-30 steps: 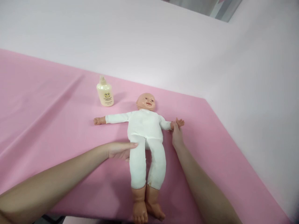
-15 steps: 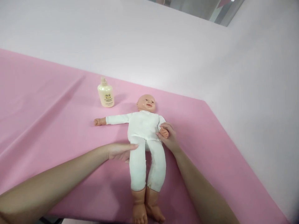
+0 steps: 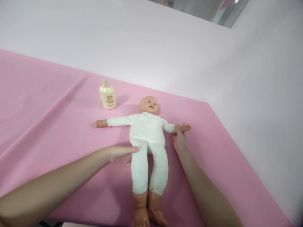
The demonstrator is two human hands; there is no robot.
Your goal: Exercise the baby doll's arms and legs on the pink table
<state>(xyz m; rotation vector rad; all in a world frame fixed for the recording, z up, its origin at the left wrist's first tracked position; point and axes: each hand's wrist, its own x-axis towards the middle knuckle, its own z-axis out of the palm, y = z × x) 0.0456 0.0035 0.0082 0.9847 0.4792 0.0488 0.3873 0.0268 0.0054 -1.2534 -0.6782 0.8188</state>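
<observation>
A baby doll [image 3: 148, 127] with a white cloth body lies on its back on the pink cover, its head away from me. My right hand [image 3: 180, 138] is closed around the doll's wrist on the right side, thumb on top. That arm stretches out sideways, its small hand [image 3: 185, 127] showing past my fingers. Over the doll's left-side thigh rests the thumb of my left hand [image 3: 121, 153]; the fingers reach under the leg and are partly hidden. The doll's other arm [image 3: 119, 120] lies straight out to the left.
A cream pump bottle [image 3: 108, 96] with a printed label stands on the pink cover [image 3: 59, 126], left of the doll's head. The cover has a long fold at the left. Its far edge meets a pale surface [image 3: 118, 41], and a right edge slants toward me.
My right hand has moved outward to the right with the doll's arm, which was bent near its side and is now stretched out. My left hand has stayed in place.
</observation>
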